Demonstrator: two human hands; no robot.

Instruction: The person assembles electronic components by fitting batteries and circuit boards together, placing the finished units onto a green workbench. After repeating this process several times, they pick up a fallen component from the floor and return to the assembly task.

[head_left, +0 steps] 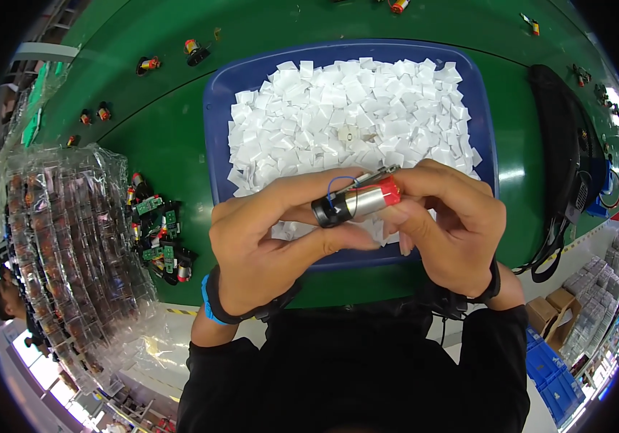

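Note:
A small cylindrical battery assembly (pixel 363 203) is held between my two hands over the tray. It has a silver body, a black cap at its left end, a red right end and a thin blue wire looping above it. My left hand (pixel 266 225) is closed around the black-cap end, thumb below and index finger above. At the red end, my right hand (pixel 450 224) pinches with thumb and fingers. A narrow metallic part along the upper side is too small to make out. Beneath both hands, white paper-like squares (pixel 302 115) fill a blue tray (pixel 217 119).
Left of the tray lie several similar assemblies with green circuit boards (pixel 152 204), beside a clear plastic pack of compartments (pixel 71 245). More loose assemblies (pixel 192 50) dot the green table (pixel 161 119). A black bag (pixel 558 137) lies on the right.

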